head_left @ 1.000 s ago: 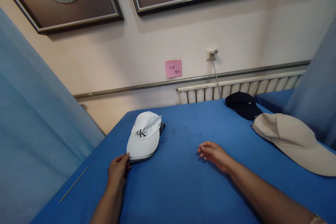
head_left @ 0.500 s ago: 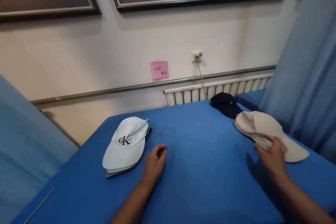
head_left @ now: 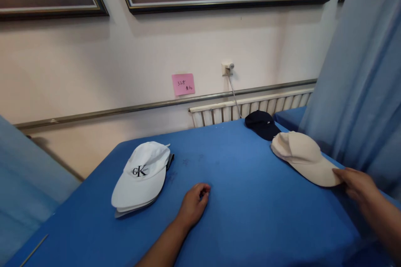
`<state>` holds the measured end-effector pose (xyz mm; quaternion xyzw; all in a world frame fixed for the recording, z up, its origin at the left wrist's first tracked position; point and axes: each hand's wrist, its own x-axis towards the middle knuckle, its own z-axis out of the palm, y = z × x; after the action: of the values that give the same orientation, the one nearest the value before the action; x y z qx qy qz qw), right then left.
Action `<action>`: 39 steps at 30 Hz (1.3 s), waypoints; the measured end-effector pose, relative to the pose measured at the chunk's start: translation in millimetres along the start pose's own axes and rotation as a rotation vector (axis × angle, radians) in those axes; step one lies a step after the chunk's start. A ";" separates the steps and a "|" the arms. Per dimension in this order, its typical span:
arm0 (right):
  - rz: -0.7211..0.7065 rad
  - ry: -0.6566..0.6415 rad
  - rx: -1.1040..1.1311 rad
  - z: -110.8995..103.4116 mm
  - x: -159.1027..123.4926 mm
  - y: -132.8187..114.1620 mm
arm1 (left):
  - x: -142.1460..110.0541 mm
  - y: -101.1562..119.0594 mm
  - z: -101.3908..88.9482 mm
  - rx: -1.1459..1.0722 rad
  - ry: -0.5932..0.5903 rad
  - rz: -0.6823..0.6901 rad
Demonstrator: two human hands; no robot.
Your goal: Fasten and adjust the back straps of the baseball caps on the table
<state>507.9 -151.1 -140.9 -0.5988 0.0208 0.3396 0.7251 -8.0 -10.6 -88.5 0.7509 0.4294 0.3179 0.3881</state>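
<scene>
Right hand [head_left: 360,182] is pinching the unstacked beige cap [head_left: 302,150]; left hand [head_left: 191,207] is resting curled closed. Navy cap [head_left: 260,124] is lying off the cap stack [head_left: 138,185].

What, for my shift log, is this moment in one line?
right hand: touching brim of beige cap; left hand: nothing visibly held; stacked caps: white uppermost; navy cap: beyond beige

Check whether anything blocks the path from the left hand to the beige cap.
Nothing visible stands between the left hand and the beige cap. The right hand is at the brim's far end, and the navy cap lies beyond the crown, both outside that path.
</scene>
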 end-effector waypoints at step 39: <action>-1.023 -1.148 -0.995 257.8 -221.1 158.1 | 31.6 -13.9 -14.2 -0.085 0.308 -0.053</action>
<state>159.1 -18.7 -106.6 -0.5175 -0.7593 0.1923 0.3444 -11.5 26.6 -88.9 0.6645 0.4897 0.4370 0.3573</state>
